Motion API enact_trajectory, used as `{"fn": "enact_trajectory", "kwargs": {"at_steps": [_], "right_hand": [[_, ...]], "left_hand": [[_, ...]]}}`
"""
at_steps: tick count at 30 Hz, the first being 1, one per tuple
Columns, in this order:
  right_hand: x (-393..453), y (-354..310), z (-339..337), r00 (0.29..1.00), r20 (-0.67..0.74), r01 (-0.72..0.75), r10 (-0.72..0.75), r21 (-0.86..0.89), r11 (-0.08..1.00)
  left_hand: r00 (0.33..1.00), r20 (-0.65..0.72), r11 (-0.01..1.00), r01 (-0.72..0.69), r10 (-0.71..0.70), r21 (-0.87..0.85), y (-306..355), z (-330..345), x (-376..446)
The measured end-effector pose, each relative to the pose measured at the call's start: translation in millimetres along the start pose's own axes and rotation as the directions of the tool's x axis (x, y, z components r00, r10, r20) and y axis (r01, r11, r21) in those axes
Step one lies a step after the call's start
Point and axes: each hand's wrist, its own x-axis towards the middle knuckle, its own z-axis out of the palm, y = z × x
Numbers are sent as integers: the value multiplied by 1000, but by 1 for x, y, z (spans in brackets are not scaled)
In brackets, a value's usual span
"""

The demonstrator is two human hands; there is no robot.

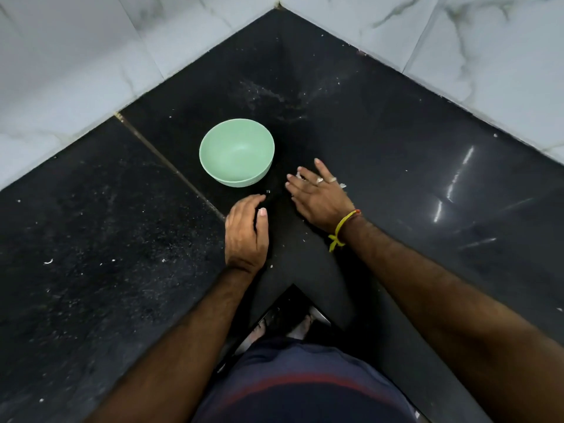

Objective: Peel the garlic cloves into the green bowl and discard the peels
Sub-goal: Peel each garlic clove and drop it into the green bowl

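Bare forearms, a yellow wrist thread (pixel 341 228), a finger ring (pixel 319 180), dark blue clothing (pixel 305 383).

green bowl (pixel 236 152) beside two hands on counter (pixel 396 141)

A black polished stone countertop (pixel 396 166) fills an inside corner, its two runs meeting at the top centre of the frame. White marble-veined wall tiles (pixel 76 56) line both sides above it. A thin seam (pixel 171 166) crosses the left slab diagonally. At lower centre, below the counter's edge, bare feet (pixel 300 326) stand on a dim floor.
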Motion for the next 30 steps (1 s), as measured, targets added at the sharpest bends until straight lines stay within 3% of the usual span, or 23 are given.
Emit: {"fn": "enact_trajectory", "kwargs": {"at_steps": [3,6,10,14,18,22,24,26,27,29,30], "right_hand": [[-4,-2,-13,998,-69,-1,4,42,999],[-15,-58,-24,982,-169,111,-79,187,976],[-29,-109,-13,972,-128,223,-197,237,946],[-14,-60,-5,986,-130,119,-107,90,989],[-4,10,0,1000,-31,-7,5,-74,997],[2,28,3,998,0,-55,55,-66,996],[-3,26,1,990,-108,-92,88,-35,995],[-17,21,-7,928,-289,-221,234,78,972],[-27,17,-14,865,-353,-313,357,178,933],[-47,6,-32,730,-353,-469,586,366,804],[-54,-2,-41,708,-283,-524,647,404,750]], "left_hand": [[997,-59,998,44,-46,-45,0,0,-1],[987,-135,994,73,-83,-81,1,-1,-2],[987,-152,992,42,-60,-117,10,-5,-2],[999,-39,995,-15,11,-94,16,3,-1],[996,89,999,-28,29,-15,23,23,6],[985,171,998,-17,8,52,26,40,18],[980,196,998,-33,22,49,22,43,19],[982,185,999,-29,22,37,18,43,19],[983,180,999,-22,15,34,18,43,18],[982,190,999,-11,4,34,20,43,17],[980,201,999,-10,2,37,21,43,17]]}}
